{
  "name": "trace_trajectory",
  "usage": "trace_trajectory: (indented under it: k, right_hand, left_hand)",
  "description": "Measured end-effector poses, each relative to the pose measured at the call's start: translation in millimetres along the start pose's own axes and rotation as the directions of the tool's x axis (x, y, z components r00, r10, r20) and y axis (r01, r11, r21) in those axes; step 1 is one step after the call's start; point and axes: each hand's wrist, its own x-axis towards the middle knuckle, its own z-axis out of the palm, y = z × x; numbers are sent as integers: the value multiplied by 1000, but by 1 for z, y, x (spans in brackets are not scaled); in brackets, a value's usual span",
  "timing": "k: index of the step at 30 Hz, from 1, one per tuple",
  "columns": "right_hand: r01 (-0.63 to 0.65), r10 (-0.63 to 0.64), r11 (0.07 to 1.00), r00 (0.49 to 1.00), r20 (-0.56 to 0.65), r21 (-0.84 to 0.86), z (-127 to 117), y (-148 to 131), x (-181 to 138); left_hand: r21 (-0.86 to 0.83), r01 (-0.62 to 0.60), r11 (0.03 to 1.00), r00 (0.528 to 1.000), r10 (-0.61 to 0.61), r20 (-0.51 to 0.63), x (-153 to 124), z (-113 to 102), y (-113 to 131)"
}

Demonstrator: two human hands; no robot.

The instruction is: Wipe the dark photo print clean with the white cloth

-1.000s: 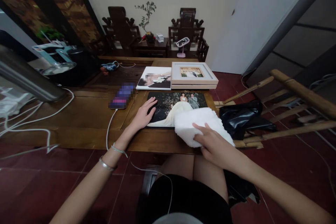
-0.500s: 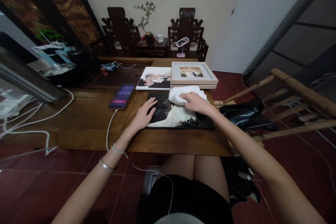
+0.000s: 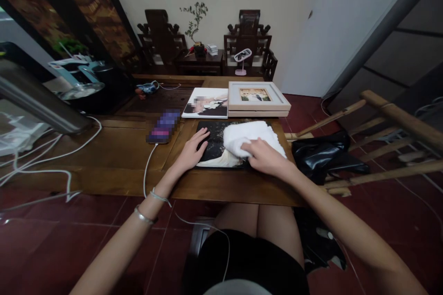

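A dark photo panel (image 3: 212, 140) with a white gown pictured on it lies flat near the front edge of the wooden table (image 3: 214, 189). On its left edge rests my left hand (image 3: 193, 150), fingers stretched out and holding nothing. My right hand (image 3: 266, 154) grips a white towel (image 3: 254, 133) and presses it on the right part of the panel. The towel is spread out and hides much of the picture. Behind the panel lie a white photo panel (image 3: 209, 106) and a pale wooden picture frame (image 3: 259, 108), stacked on another flat piece.
A phone (image 3: 162, 126) on a white cable lies to the left. Tangled white cords (image 3: 65, 173) trail over the table's left end. A pink mirror (image 3: 242, 62) stands at the back. To the right is a bamboo chair (image 3: 391, 136) with a black bag (image 3: 325, 154).
My right hand has drawn the towel toward me and slightly right across the panel, and the towel lies more spread out. My left hand stays on the panel's left edge.
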Motion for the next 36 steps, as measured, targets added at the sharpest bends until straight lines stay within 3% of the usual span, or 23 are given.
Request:
trace_trajectory:
  k: [5, 10, 15, 21, 27, 32, 36]
  right_hand:
    - [48, -47, 996, 999, -17, 68, 16, -38, -54]
    - [63, -66, 991, 997, 27, 119, 19, -56, -68]
    - [30, -32, 996, 999, 28, 80, 8, -49, -43]
    - [-45, 45, 999, 999, 28, -27, -4, -14, 23]
    - [-62, 62, 998, 998, 1, -31, -12, 15, 80]
    - [-84, 84, 996, 996, -21, -42, -14, 19, 93]
    - [-94, 94, 994, 996, -12, -55, -11, 5, 76]
  left_hand:
    - [3, 1, 1000, 1000, -1, -7, 0, 0, 0]
    - [-8, 1, 1000, 1000, -2, -12, 0, 0, -1]
    - [-2, -2, 1000, 1000, 2, -9, 0, 0, 0]
    - [-5, -7, 1000, 1000, 7, -8, 0, 1, -1]
    - [7, 0, 1000, 1000, 0, 4, 1, 0, -2]
    - [11, -2, 1000, 1000, 2, -1, 1, 0, -2]
    - [5, -8, 1000, 1000, 8, -11, 1, 1, -2]
